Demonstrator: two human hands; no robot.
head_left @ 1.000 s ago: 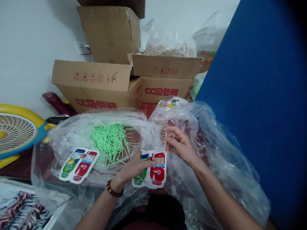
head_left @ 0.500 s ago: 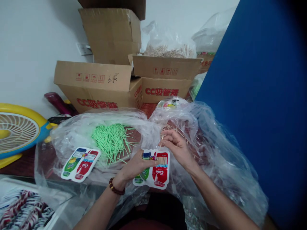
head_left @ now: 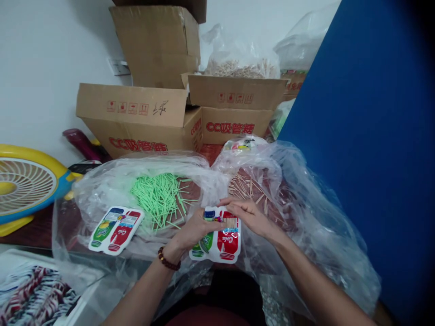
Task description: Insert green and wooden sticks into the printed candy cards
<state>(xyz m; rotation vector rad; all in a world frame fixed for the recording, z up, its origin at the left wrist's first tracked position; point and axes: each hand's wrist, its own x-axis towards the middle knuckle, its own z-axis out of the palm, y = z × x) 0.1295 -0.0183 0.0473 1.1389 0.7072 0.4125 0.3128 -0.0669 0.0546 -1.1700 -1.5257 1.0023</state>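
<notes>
My left hand (head_left: 194, 229), with a bead bracelet at the wrist, grips a bottle-shaped printed packet (head_left: 217, 242) with green and red cola pictures. Tan sticks show at the packet's open top. My right hand (head_left: 245, 216) rests at that opening, fingers pinched together on the sticks there. Behind the hands, a clear bag (head_left: 299, 199) holds loose tan sticks (head_left: 249, 188). To the left, another clear bag holds a heap of green sticks (head_left: 159, 197). A second printed packet (head_left: 116, 230) lies flat on that left bag.
Brown cartons (head_left: 136, 120) with red print are stacked against the white wall. A bag of tan sticks (head_left: 239, 68) sits on the right carton. A yellow and blue fan (head_left: 23, 183) stands at the left. A blue panel (head_left: 367, 127) fills the right side. Patterned cloth (head_left: 30, 296) lies at bottom left.
My right hand has come down from the tan stick bag with a stick and now sits at the packet's open top. The left hand still grips the packet.
</notes>
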